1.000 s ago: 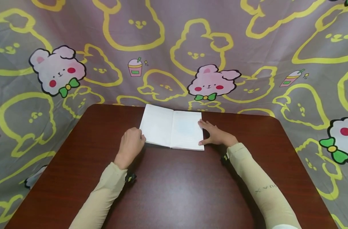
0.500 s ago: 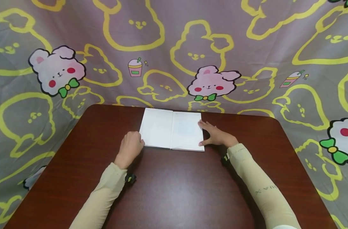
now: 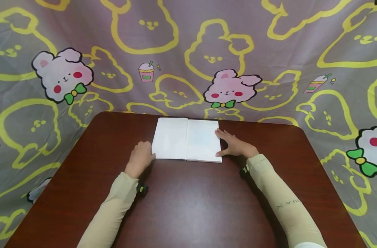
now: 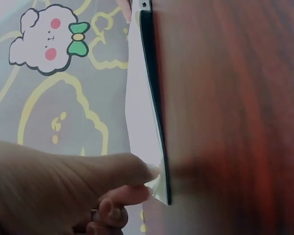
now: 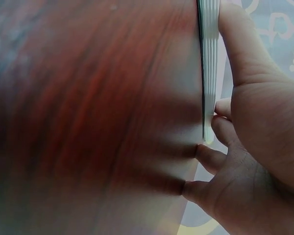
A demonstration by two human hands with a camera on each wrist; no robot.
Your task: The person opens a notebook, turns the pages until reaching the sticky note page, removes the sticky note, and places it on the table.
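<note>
A white-paged notebook (image 3: 169,139) lies spread wide near the back of the table, its two halves nearly flat. At its left edge is my left hand (image 3: 139,159), fingers curled and thumb at the near corner. The left wrist view shows that thumb (image 4: 132,169) and forefinger pinching the page corner above a dark cover. My right hand (image 3: 234,145) rests at the right edge with fingers spread, thumb and forefinger touching the right page. In the right wrist view the page stack (image 5: 211,63) shows edge-on beside the thumb, and other fingertips reach down to the tabletop.
The dark red-brown table (image 3: 188,206) has rounded back corners and shines in front of the notebook. Behind and on both sides hangs a grey cloth (image 3: 176,41) with cartoon prints. A small black device (image 3: 142,189) is strapped at the left wrist.
The notebook's left half, tilted up a little one second ago, has come down flat. My left hand lowered slightly with it. The right hand has stayed in place.
</note>
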